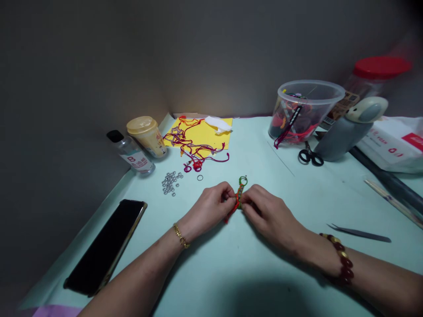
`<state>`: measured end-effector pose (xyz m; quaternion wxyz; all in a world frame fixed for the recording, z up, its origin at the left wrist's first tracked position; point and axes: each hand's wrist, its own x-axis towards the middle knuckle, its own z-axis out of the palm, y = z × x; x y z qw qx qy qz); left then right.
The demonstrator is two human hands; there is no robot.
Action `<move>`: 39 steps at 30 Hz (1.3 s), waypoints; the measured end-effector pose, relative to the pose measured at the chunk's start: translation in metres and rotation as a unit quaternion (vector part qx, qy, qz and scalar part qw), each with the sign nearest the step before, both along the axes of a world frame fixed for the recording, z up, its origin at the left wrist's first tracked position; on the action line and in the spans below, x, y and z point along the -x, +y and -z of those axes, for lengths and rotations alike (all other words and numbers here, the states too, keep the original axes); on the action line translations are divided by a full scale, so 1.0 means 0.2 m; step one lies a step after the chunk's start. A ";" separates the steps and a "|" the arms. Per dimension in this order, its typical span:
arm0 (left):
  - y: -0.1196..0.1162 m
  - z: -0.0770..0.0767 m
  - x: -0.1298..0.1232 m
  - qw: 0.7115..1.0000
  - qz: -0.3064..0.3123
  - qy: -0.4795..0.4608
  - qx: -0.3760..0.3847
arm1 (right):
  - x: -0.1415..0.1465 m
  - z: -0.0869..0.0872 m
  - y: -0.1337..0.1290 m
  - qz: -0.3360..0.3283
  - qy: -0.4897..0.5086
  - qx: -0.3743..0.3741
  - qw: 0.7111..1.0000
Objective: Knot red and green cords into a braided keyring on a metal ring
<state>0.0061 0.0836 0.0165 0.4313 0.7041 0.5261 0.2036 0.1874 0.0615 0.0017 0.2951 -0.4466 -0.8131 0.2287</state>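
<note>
A small braided cord strap [241, 190] in green and orange-red lies on the table between my two hands, with a green-wrapped ring at its far end. My left hand [218, 200] is closed in a pinch on its left side, at the red cord. From the right, my right hand [264, 207] pinches the green cord at the strap's near end. Loose red cord ends trail out below my left fingers. Left of the strap lie a bare metal ring [200, 178] and a pile of small silvery pieces [169, 183].
At left are a phone [107, 246], a clear bottle [135, 158] and a yellow-lidded cup [148, 136]. Tangled cords [194, 149] cover yellow paper [211, 138] behind. To the right stand a plastic tub [297, 114], scissors [310, 157], a grey bottle [345, 134] and tweezers [361, 233].
</note>
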 end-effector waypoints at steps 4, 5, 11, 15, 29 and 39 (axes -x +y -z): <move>0.01 0.00 0.00 1.000 0.003 0.002 0.006 | 0.01 0.02 -0.10 -0.049 -0.086 -0.074 0.992; 0.01 -0.01 0.00 1.000 0.008 0.001 0.010 | 0.02 0.03 -0.11 -0.062 -0.107 -0.093 0.988; 0.02 -0.02 0.01 0.998 0.031 0.045 -0.043 | 0.08 0.12 -0.09 -0.066 -0.137 -0.134 0.979; 0.03 -0.02 0.03 0.991 0.039 0.082 -0.100 | 0.08 0.12 -0.07 -0.075 -0.142 -0.138 0.977; 0.06 0.01 -0.01 0.988 -0.013 0.080 -0.130 | 0.08 0.14 -0.08 -0.070 -0.118 -0.172 0.975; 0.06 0.02 -0.02 0.988 -0.007 0.079 -0.136 | -0.04 0.00 -0.03 -0.049 -0.026 -0.069 0.996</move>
